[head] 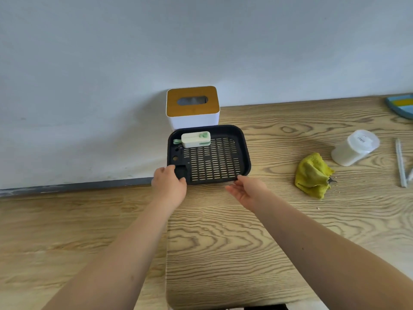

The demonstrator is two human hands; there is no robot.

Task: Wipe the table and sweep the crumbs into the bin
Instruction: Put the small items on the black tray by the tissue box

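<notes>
At the table's back left corner, a black slotted tray [220, 153] is held by its near edge. The left hand [169, 184] is curled over the tray's near-left corner, thumb on top; the right hand [245, 191] is spread, palm up, with fingertips at or just under the near-right rim (contact cannot be confirmed). The grip suggests the tray is being lifted or shifted so the wooden table [257, 242] beneath can be wiped. A small cream-and-green gadget [196, 139] lies in the tray's far-left part; its purpose cannot be made out. A white tissue box with a wooden lid [192, 107] stands just behind the tray, against the wall.

A crumpled yellow cloth [312, 176] lies well to the right, untouched, likely kept handy for wiping. A few crumbs [334, 183] are seen beside it, small and faint. A lidded translucent cup [355, 147] stands near the cloth. Pens [401, 163] and a striped dish [402, 105] are cut off at the right edge. No bin is in view.
</notes>
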